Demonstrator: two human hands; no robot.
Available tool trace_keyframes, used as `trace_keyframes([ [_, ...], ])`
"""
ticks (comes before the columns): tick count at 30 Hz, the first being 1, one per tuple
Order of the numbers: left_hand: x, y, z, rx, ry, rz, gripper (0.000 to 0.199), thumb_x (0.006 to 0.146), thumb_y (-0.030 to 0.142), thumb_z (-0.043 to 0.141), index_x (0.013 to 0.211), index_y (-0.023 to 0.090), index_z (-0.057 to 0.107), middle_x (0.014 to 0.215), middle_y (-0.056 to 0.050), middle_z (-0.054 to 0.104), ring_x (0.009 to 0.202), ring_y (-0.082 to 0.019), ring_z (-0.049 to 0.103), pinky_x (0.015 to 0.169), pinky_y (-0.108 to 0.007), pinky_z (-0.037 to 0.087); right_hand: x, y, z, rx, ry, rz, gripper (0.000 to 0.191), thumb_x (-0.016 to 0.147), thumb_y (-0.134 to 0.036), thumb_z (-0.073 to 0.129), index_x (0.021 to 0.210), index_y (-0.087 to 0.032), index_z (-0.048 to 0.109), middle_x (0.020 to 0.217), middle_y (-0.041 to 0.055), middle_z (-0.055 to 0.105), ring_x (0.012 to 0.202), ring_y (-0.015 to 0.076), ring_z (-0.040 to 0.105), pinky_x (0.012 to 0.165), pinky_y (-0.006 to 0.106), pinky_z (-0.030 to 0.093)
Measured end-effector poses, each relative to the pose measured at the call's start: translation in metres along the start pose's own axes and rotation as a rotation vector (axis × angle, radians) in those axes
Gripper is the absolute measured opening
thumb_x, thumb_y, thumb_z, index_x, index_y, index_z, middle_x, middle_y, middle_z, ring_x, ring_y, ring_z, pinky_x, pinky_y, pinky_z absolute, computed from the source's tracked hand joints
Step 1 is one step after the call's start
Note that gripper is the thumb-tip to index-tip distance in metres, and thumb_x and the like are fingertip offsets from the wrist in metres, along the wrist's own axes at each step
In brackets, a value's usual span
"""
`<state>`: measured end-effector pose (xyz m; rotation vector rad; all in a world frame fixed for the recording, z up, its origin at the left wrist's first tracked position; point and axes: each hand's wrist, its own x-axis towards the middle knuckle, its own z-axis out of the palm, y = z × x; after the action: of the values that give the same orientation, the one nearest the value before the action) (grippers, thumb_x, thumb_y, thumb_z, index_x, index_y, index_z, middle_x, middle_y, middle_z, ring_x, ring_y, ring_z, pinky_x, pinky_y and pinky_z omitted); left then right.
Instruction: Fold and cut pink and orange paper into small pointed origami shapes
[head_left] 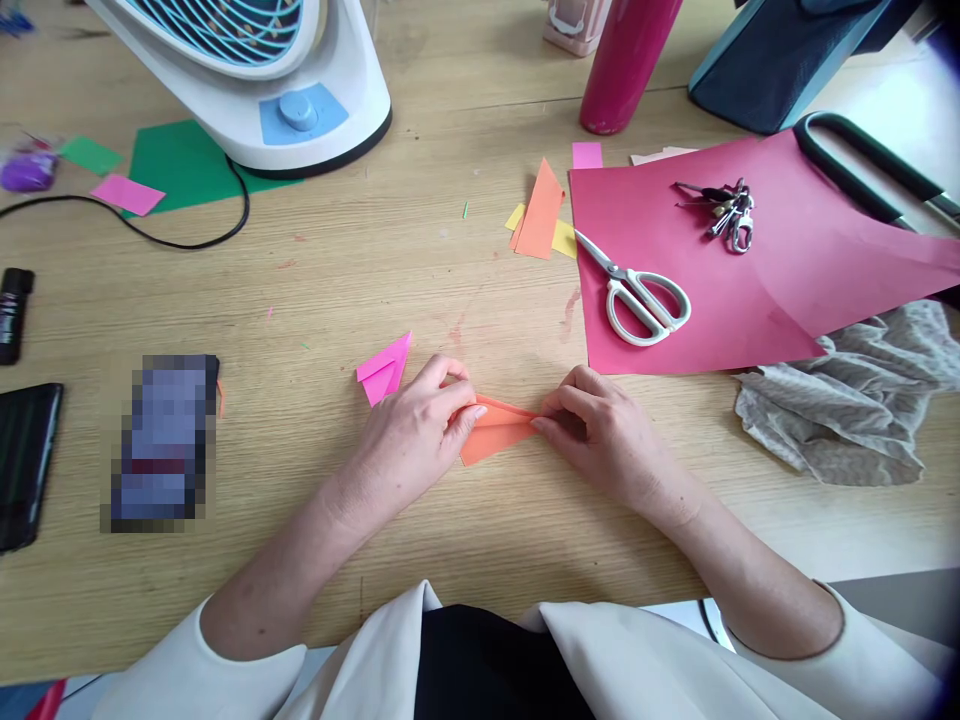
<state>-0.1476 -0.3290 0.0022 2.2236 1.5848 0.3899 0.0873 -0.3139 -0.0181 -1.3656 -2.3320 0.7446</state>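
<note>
Between my two hands is a small folded piece of orange paper (pixel 496 438), a narrow fold running along its upper edge. My left hand (pixel 420 415) pinches its left end with thumb and fingers. At the right tip, my right hand (pixel 600 435) pinches the same paper. Both hands are low over the wooden table, and the fingers partly cover the paper's ends. Just beyond my left hand lies a folded pink paper piece (pixel 385 370), its lower part close to the knuckles.
White-handled scissors (pixel 637 295) and keys (pixel 726 215) lie on red paper (pixel 675 340), with grey cloth (pixel 840 400) beside it. Folded orange paper (pixel 538 215) sits further back. A fan (pixel 322 110), magenta bottle (pixel 622 70), blurred phone (pixel 161 440) and glue stick (pixel 13 315) stand or lie around.
</note>
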Motion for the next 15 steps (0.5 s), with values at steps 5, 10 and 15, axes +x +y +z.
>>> trace_keyframes([
  [5, 0.0041, -0.0030, 0.0049, -0.023, 0.032, -0.035, 0.015, 0.092, 0.019, 0.057, 0.078, 0.018, 0.055, 0.104, -0.004, 0.058, 0.067, -0.010, 0.056, 0.064, -0.028, 0.049, 0.0028, -0.0053, 0.0011, -0.052, 0.000, 0.043, 0.015, 0.090, -0.022, 0.062, 0.076, -0.019, 0.058, 0.084, 0.0035, 0.054, 0.072, 0.0165, 0.053, 0.066, 0.030, 0.040],
  [10, 0.0063, -0.0047, 0.0058, 0.013, 0.021, -0.062, 0.010, 0.090, 0.015, 0.059, 0.081, 0.018, 0.053, 0.100, -0.004, 0.054, 0.071, -0.013, 0.056, 0.063, -0.030, 0.051, 0.0056, -0.0091, 0.0015, -0.093, -0.006, 0.063, 0.017, 0.090, -0.018, 0.060, 0.075, -0.019, 0.053, 0.082, 0.0034, 0.054, 0.070, 0.0163, 0.051, 0.065, 0.030, 0.039],
  [15, 0.0065, -0.0058, 0.0035, 0.023, -0.025, -0.025, 0.011, 0.089, 0.019, 0.064, 0.098, 0.019, 0.057, 0.104, -0.004, 0.052, 0.078, -0.016, 0.059, 0.071, -0.034, 0.054, 0.0059, -0.0101, 0.0031, -0.092, 0.033, 0.041, 0.010, 0.091, -0.017, 0.060, 0.082, -0.018, 0.057, 0.086, 0.0046, 0.058, 0.075, 0.0177, 0.054, 0.068, 0.030, 0.040],
])
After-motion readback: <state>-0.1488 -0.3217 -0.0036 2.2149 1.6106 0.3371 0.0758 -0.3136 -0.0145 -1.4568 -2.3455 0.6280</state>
